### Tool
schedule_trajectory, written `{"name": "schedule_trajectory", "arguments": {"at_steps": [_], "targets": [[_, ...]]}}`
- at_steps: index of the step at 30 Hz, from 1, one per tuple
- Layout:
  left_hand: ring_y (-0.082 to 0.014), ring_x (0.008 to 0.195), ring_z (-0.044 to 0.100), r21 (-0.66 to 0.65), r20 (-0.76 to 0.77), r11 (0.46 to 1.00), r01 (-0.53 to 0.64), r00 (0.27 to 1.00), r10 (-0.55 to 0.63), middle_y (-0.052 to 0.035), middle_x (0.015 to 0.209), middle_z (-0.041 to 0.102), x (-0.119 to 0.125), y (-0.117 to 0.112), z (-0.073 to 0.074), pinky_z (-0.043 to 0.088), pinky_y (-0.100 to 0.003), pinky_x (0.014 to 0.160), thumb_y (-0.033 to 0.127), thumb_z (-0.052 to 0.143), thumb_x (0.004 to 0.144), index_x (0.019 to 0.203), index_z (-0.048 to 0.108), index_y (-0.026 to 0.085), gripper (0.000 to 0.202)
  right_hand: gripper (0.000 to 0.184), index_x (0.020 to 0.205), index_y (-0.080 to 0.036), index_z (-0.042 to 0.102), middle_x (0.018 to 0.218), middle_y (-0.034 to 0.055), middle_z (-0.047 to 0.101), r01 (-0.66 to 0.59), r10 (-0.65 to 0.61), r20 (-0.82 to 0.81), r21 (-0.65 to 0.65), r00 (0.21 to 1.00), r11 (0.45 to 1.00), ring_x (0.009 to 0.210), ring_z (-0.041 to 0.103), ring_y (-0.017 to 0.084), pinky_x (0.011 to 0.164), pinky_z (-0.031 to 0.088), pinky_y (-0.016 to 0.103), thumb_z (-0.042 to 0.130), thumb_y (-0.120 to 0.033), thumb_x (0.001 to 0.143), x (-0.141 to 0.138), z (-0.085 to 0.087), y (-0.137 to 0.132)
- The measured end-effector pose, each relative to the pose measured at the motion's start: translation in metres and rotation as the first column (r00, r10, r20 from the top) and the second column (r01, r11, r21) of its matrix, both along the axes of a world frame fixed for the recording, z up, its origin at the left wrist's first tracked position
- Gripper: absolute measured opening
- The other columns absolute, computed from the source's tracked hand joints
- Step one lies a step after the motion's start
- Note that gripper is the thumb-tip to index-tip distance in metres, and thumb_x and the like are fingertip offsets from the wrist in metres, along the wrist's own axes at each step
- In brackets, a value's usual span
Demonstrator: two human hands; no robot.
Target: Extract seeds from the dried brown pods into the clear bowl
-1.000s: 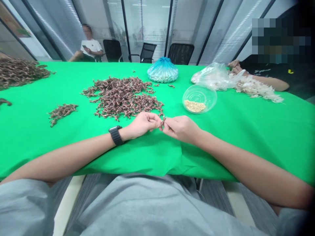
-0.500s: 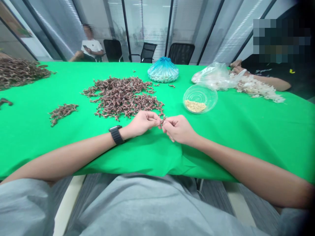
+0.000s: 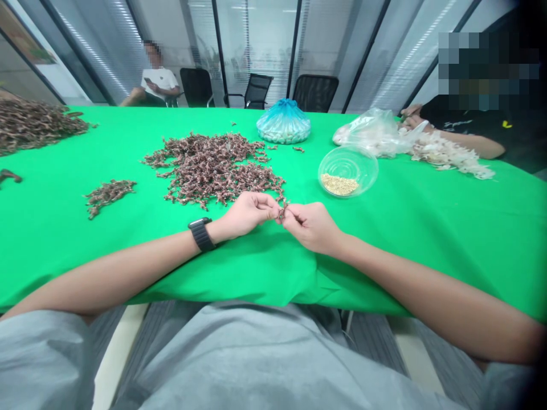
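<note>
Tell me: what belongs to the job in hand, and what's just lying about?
In the job:
small brown piece, in the fingers of left hand and right hand
nearest brown heap, probably
clear bowl, perhaps

Seemingly not:
blue bag
black chairs behind

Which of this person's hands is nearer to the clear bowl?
Right: the right hand is on the near side of the bowl, slightly left; the left hand is farther off to the left.
</note>
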State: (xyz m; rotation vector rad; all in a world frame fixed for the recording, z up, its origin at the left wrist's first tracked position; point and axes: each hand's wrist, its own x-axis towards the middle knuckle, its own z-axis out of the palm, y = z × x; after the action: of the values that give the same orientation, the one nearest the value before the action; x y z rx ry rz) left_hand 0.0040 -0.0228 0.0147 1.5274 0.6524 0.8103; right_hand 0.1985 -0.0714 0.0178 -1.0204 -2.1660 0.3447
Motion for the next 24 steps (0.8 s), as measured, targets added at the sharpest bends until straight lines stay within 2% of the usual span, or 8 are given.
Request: {"name": "schedule_trajectory", "arguments": {"at_steps": [6, 8, 10, 13, 16, 18, 22, 24], "targets": [[-0.0109, 0.061, 0.063, 0.006, -0.003, 1.000, -0.011, 1.000, 0.011, -0.0035, 0.064, 0.071, 0.000, 0.001, -0.001, 0.048, -0.021, 0.063, 0.035, 0.090, 0.067, 0.075, 0.071, 0.010, 0.032, 0.036, 0.057, -0.019, 0.046, 0.051, -0.0029, 0.047, -0.013, 0.008, -0.065, -0.076, 0.998, 0.997, 0.048, 0.040, 0.008, 0.051, 0.029, 0.024, 0.044, -0.029, 0.092, -0.002, 0.004, -0.002], [-0.0119, 0.062, 0.064, 0.002, -0.015, 1.000, -0.016, 1.000, 0.016, -0.0041, 0.065, 0.072, 0.000, 0.001, -0.001, 0.049, -0.022, 0.064, 0.035, 0.090, 0.067, 0.075, 0.071, 0.010, 0.032, 0.034, 0.058, -0.019, 0.049, 0.049, -0.0033, 0.048, -0.024, 0.006, -0.109, -0.171, 0.994, 0.985, 0.046, 0.041, 0.008, 0.049, 0.031, 0.023, 0.045, -0.029, 0.090, -0.002, 0.005, -0.003], [-0.0129, 0.063, 0.066, -0.006, -0.018, 1.000, -0.020, 1.000, 0.019, -0.0053, 0.067, 0.073, 0.000, 0.001, -0.002, 0.050, -0.023, 0.064, 0.035, 0.091, 0.065, 0.074, 0.071, 0.010, 0.033, 0.030, 0.059, -0.020, 0.051, 0.045, -0.0049, 0.047, -0.057, -0.004, -0.184, -0.325, 0.983, 0.944, 0.041, 0.043, 0.008, 0.044, 0.032, 0.022, 0.045, -0.027, 0.088, -0.003, 0.006, -0.004], [-0.0144, 0.065, 0.069, 0.002, -0.013, 1.000, -0.012, 1.000, 0.012, -0.0071, 0.070, 0.074, -0.001, 0.003, -0.003, 0.052, -0.024, 0.066, 0.035, 0.092, 0.063, 0.075, 0.072, 0.010, 0.034, 0.024, 0.060, -0.020, 0.052, 0.042, -0.0068, 0.046, -0.144, -0.045, -0.306, -0.567, 0.951, 0.811, 0.033, 0.045, 0.009, 0.036, 0.034, 0.020, 0.047, -0.024, 0.083, -0.004, 0.008, -0.005], [-0.0153, 0.067, 0.070, 0.026, -0.028, 1.000, 0.000, 1.000, 0.001, -0.0080, 0.071, 0.075, -0.002, 0.005, -0.004, 0.054, -0.024, 0.068, 0.036, 0.091, 0.066, 0.077, 0.072, 0.010, 0.035, 0.020, 0.060, -0.020, 0.052, 0.038, -0.0076, 0.043, -0.250, -0.107, -0.415, -0.713, 0.904, 0.655, 0.029, 0.041, 0.009, 0.032, 0.036, 0.021, 0.049, -0.022, 0.079, -0.006, 0.011, -0.005], [-0.0155, 0.068, 0.071, 0.040, -0.041, 0.999, 0.005, 0.999, -0.003, -0.0086, 0.073, 0.076, -0.003, 0.006, -0.004, 0.055, -0.024, 0.069, 0.037, 0.090, 0.067, 0.078, 0.072, 0.009, 0.035, 0.019, 0.060, -0.020, 0.052, 0.036, -0.0083, 0.038, -0.328, -0.161, -0.478, -0.775, 0.863, 0.541, 0.028, 0.034, 0.008, 0.031, 0.035, 0.020, 0.049, -0.021, 0.079, -0.005, 0.014, -0.004], [-0.0151, 0.069, 0.071, 0.078, -0.064, 0.997, 0.006, 0.998, -0.001, -0.0085, 0.074, 0.076, -0.005, 0.007, -0.003, 0.055, -0.024, 0.069, 0.037, 0.090, 0.067, 0.079, 0.072, 0.010, 0.034, 0.023, 0.062, -0.021, 0.046, 0.037, -0.0105, 0.027, -0.466, -0.251, -0.523, -0.848, 0.814, 0.255, 0.031, 0.016, 0.006, 0.029, 0.025, 0.016, 0.046, -0.022, 0.085, -0.001, 0.023, -0.001], [-0.0147, 0.069, 0.071, 0.084, -0.072, 0.996, 0.004, 0.997, 0.002, -0.0078, 0.074, 0.076, -0.005, 0.007, -0.002, 0.054, -0.023, 0.068, 0.037, 0.091, 0.067, 0.079, 0.072, 0.010, 0.035, 0.025, 0.062, -0.022, 0.042, 0.038, -0.0112, 0.022, -0.504, -0.257, -0.530, -0.848, 0.808, 0.163, 0.034, 0.009, 0.007, 0.029, 0.019, 0.015, 0.044, -0.022, 0.087, 0.001, 0.026, 0.001]]}}
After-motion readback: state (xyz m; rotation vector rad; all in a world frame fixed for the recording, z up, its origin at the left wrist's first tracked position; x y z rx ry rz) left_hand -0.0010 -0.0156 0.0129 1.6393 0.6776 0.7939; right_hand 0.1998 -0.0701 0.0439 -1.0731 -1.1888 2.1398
